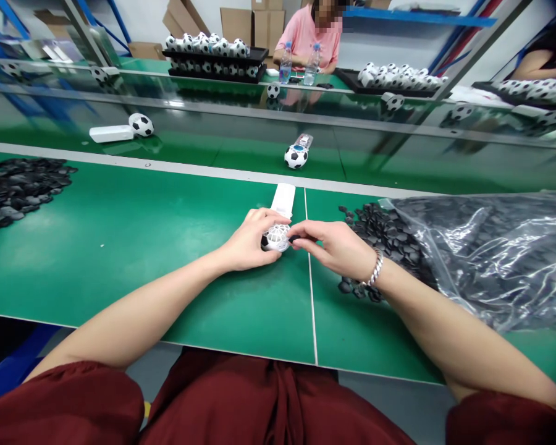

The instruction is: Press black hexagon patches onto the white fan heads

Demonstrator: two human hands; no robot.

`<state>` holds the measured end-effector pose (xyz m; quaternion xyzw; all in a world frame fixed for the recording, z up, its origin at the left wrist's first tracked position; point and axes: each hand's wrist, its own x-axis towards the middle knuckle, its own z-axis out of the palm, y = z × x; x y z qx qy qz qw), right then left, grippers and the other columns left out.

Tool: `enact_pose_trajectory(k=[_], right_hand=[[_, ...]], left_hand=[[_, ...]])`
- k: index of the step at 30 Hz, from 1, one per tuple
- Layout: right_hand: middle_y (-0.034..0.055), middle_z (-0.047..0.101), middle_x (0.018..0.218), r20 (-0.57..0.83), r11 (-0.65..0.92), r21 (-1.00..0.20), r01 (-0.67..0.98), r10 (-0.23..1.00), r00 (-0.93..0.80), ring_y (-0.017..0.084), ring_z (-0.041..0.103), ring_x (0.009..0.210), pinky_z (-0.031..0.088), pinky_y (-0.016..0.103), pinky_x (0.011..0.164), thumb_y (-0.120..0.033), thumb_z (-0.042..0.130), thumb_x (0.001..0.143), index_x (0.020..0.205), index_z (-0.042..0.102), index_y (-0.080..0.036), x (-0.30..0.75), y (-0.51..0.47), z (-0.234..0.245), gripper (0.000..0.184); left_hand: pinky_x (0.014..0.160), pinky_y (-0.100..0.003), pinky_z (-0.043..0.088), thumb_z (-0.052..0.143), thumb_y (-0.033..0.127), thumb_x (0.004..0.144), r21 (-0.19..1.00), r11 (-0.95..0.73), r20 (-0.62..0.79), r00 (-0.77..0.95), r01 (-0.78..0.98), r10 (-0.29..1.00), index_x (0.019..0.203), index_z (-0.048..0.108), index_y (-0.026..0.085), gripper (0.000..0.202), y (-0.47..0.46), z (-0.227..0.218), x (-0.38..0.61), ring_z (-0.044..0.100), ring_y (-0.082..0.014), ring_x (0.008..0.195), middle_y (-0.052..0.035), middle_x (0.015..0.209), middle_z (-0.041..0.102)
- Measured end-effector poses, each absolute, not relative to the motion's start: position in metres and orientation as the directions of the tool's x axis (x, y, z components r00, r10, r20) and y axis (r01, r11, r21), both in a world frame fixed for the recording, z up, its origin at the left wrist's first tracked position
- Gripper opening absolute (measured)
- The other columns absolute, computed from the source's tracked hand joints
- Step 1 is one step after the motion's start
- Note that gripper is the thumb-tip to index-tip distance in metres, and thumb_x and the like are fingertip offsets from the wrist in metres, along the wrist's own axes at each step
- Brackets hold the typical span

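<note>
A white soccer-ball-shaped piece (278, 233) with a flat white handle (284, 199) lies on the green table in front of me. My left hand (254, 241) is closed around the ball's left side, thumb at the near edge and fingers over the top. Most of the ball's face shows white with open recesses, and one black patch sits at its left. At its right edge my right hand (336, 244) pinches a small black patch (294, 238) between thumb and fingers, close against the ball.
Loose black patches (380, 232) and a clear plastic bag (500, 259) of them lie at right; another pile (23, 188) lies at left. Beyond a pale rail, a belt carries soccer-ball pieces (296, 156). Across it sits a person in pink (312, 37) between trays of balls (215, 62).
</note>
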<state>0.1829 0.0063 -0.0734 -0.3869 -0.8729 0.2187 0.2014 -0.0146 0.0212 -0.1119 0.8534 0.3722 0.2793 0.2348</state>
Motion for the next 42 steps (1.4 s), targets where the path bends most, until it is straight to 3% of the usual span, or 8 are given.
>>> enact_pose_trajectory(k=[6, 11, 20, 24, 29, 34, 42], right_hand=[[0.0027, 0.062, 0.078, 0.275, 0.651, -0.486, 0.584, 0.748, -0.605, 0.012, 0.056, 0.069, 0.044, 0.024, 0.066, -0.020, 0.054, 0.080, 0.079, 0.060, -0.018, 0.182, 0.006, -0.072, 0.007], [0.0001, 0.062, 0.071, 0.186, 0.575, -0.585, 0.572, 0.781, -0.596, 0.010, 0.055, 0.064, 0.043, 0.023, 0.062, -0.018, 0.056, 0.078, 0.077, 0.059, -0.017, 0.179, 0.007, -0.078, 0.003], [0.0006, 0.054, 0.070, 0.263, 0.597, -0.612, 0.519, 0.772, -0.578, 0.010, 0.051, 0.062, 0.044, 0.025, 0.062, -0.018, 0.059, 0.075, 0.071, 0.057, -0.016, 0.173, 0.010, -0.094, 0.005], [0.0039, 0.055, 0.080, 0.304, 0.590, -0.600, 0.540, 0.792, -0.529, 0.015, 0.053, 0.076, 0.047, 0.029, 0.065, -0.023, 0.062, 0.073, 0.078, 0.054, -0.017, 0.175, 0.014, -0.098, 0.011], [0.0093, 0.055, 0.108, 0.188, 0.425, -0.719, 0.549, 0.880, -0.435, 0.022, 0.055, 0.097, 0.051, 0.035, 0.072, -0.031, 0.067, 0.067, 0.105, 0.046, -0.018, 0.175, 0.017, -0.102, 0.046], [0.0079, 0.057, 0.107, 0.126, 0.352, -0.812, 0.466, 0.885, -0.447, 0.021, 0.059, 0.095, 0.053, 0.035, 0.070, -0.031, 0.064, 0.069, 0.102, 0.045, -0.020, 0.175, 0.017, -0.104, 0.040], [0.0084, 0.058, 0.097, 0.154, 0.412, -0.759, 0.505, 0.866, -0.476, 0.018, 0.059, 0.086, 0.052, 0.030, 0.062, -0.031, 0.063, 0.071, 0.095, 0.050, -0.017, 0.175, 0.021, -0.101, 0.031]], left_hand=[[0.099, -0.039, 0.033, 0.061, 0.020, 0.062, 0.630, -0.581, 0.277, 0.550, 0.515, 0.788, 0.116, 0.048, 0.022, 0.055, 0.019, -0.112, -0.013, 0.039, -0.0233, 0.111, -0.0045, 0.115, 0.047], [0.099, -0.040, 0.033, 0.064, 0.024, 0.063, 0.656, -0.554, 0.246, 0.548, 0.512, 0.799, 0.117, 0.048, 0.023, 0.056, 0.020, -0.113, -0.013, 0.039, -0.0236, 0.110, -0.0048, 0.115, 0.046], [0.100, -0.041, 0.032, 0.067, 0.031, 0.065, 0.693, -0.544, 0.257, 0.543, 0.473, 0.799, 0.114, 0.050, 0.021, 0.052, 0.020, -0.112, -0.013, 0.040, -0.0236, 0.112, -0.0061, 0.113, 0.047], [0.099, -0.042, 0.032, 0.067, 0.027, 0.064, 0.717, -0.522, 0.253, 0.526, 0.462, 0.812, 0.111, 0.052, 0.022, 0.050, 0.020, -0.111, -0.012, 0.043, -0.0232, 0.110, -0.0055, 0.110, 0.049], [0.092, -0.041, 0.039, 0.070, 0.024, 0.058, 0.763, -0.448, 0.222, 0.461, 0.467, 0.859, 0.112, 0.050, 0.016, 0.058, 0.021, -0.111, -0.009, 0.048, -0.0240, 0.102, -0.0068, 0.105, 0.050], [0.089, -0.039, 0.041, 0.070, 0.020, 0.055, 0.813, -0.393, 0.213, 0.409, 0.430, 0.887, 0.110, 0.050, 0.014, 0.059, 0.021, -0.113, -0.007, 0.050, -0.0239, 0.102, -0.0072, 0.105, 0.051], [0.090, -0.043, 0.039, 0.068, 0.021, 0.057, 0.813, -0.380, 0.199, 0.401, 0.441, 0.894, 0.106, 0.052, 0.019, 0.051, 0.018, -0.113, -0.005, 0.049, -0.0244, 0.101, -0.0048, 0.102, 0.052]])
